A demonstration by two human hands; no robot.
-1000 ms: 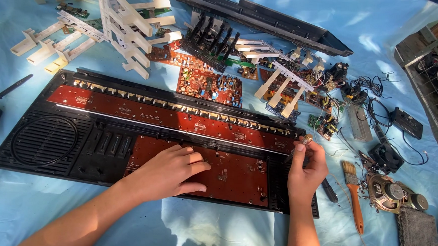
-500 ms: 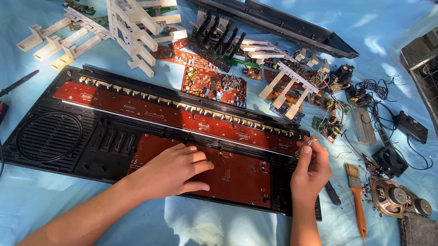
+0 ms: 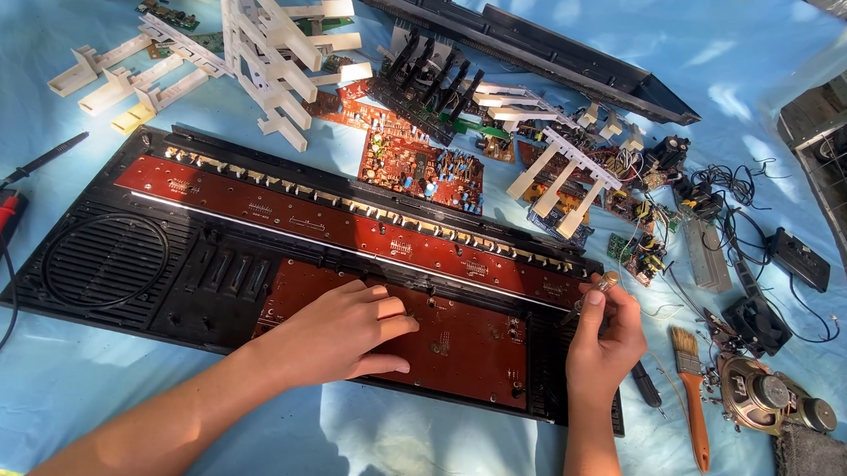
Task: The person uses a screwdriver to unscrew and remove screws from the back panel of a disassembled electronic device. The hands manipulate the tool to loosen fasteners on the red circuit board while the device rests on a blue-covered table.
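Little has shifted since the earlier frame: left hand (image 3: pixel 337 334) stays flat, fingers together, on the red circuit board (image 3: pixel 449 348) in the black keyboard case (image 3: pixel 107 274) at lower centre. Right hand (image 3: pixel 602 330) stays pinched on a small metal part (image 3: pixel 604 281) at the case's right end, paintbrush (image 3: pixel 690 388) just right.

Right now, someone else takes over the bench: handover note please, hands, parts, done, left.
Left hand: flat, palm down on the lower red-brown circuit board in the long black plastic keyboard shell.
Right hand: pinching a small metal part at the shell's right end; what it is, cannot tell.
Done: white key strips, smaller loose boards and black top cover lie apart on the blue cloth.
Left: both red boards remain in the shell. Orange-handled brush lies to the right.
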